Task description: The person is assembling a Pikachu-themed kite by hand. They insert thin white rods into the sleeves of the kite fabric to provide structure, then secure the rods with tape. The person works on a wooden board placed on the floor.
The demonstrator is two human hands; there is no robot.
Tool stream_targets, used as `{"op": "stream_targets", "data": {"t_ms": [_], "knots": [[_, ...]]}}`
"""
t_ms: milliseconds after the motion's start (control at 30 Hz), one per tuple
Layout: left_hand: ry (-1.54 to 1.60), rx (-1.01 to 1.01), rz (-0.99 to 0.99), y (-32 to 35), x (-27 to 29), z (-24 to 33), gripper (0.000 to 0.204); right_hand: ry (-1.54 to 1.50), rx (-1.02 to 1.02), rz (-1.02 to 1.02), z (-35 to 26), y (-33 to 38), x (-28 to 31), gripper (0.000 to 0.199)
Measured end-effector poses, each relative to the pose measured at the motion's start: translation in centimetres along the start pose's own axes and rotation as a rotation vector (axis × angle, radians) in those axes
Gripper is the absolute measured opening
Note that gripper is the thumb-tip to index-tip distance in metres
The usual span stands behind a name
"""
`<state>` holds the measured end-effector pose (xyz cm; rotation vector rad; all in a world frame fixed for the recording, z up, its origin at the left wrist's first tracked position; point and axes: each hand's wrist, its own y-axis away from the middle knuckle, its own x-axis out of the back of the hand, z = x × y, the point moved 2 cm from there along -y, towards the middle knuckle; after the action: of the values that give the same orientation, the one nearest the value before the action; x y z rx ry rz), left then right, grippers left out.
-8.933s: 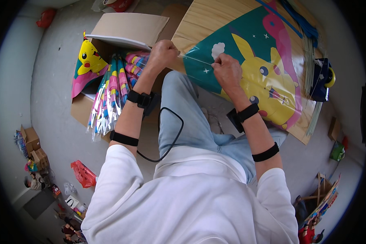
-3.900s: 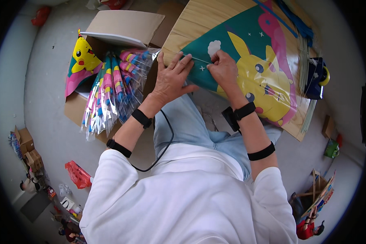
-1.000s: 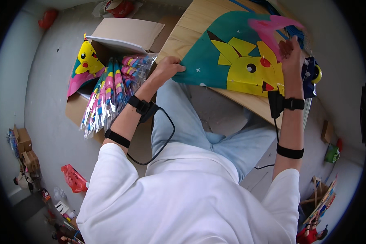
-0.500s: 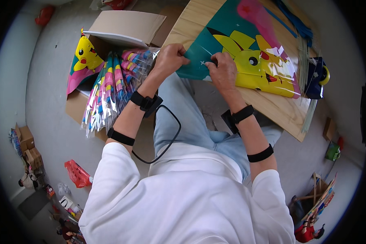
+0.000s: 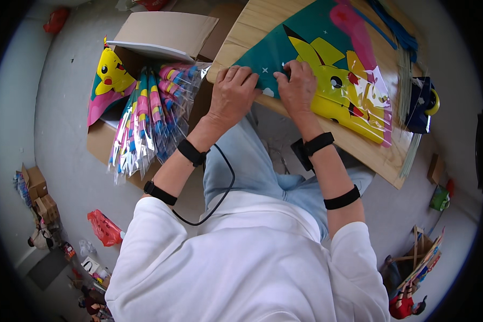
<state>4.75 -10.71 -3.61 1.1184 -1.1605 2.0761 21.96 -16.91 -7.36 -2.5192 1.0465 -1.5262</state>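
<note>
Kite point(image 5: 327, 80), teal with a yellow cartoon figure and a pink patch, wrapped in clear film, lying flat on the wooden bench point(image 5: 241, 32). Its long axis runs from the near bench edge, where it narrows to a corner, away and to the person's right toward the broad end. Both hands rest on that narrow near corner, side by side and almost touching. Left hand point(image 5: 232, 92): fingers curled down over the corner at the bench edge, closed on the film-wrapped kite. Right hand point(image 5: 299, 86): fingers bent and pressed on the teal area just right of the left hand, pinching the kite; what lies under the fingertips is hidden. The rest of the kite extends away from both hands, so the right hand is nearer its middle. To the left, an open cardboard box point(image 5: 161, 37) on the floor holds a fan of wrapped kites point(image 5: 145, 118). A dark blue roll point(image 5: 421, 102) sits at the bench's far right.
</note>
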Motion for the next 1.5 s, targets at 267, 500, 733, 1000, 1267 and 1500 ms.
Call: {"op": "stream_targets", "data": {"t_ms": [267, 500, 733, 1000, 1267, 1500], "knots": [[-0.057, 0.028, -0.010, 1.5, 0.0, -1.2, 0.039, -0.154, -0.059, -0.033, 0.6, -0.2, 0.4, 0.020], [-0.051, 0.045, 0.011, 1.5, 0.0, -0.9, 0.038, -0.195, -0.067, -0.149, -0.3, -1.9, 1.3, 0.013], [-0.078, 0.043, -0.010, 1.6, -0.2, -1.0, 0.038, -0.219, 0.224, -0.330, -2.6, -3.5, -0.5, 0.010], [-0.124, 0.066, -0.039, 1.9, -0.2, -1.1, 0.041, -0.224, 0.260, -0.451, -2.3, -4.7, -0.4, 0.013], [-0.109, 0.062, -0.044, 1.9, -0.2, -1.4, 0.042, -0.153, 0.296, -0.487, -2.6, -5.2, -0.5, 0.017], [-0.114, 0.061, -0.039, 1.8, -0.1, -1.4, 0.042, -0.056, 0.339, -0.492, -3.1, -5.0, -0.5, 0.018]]}}
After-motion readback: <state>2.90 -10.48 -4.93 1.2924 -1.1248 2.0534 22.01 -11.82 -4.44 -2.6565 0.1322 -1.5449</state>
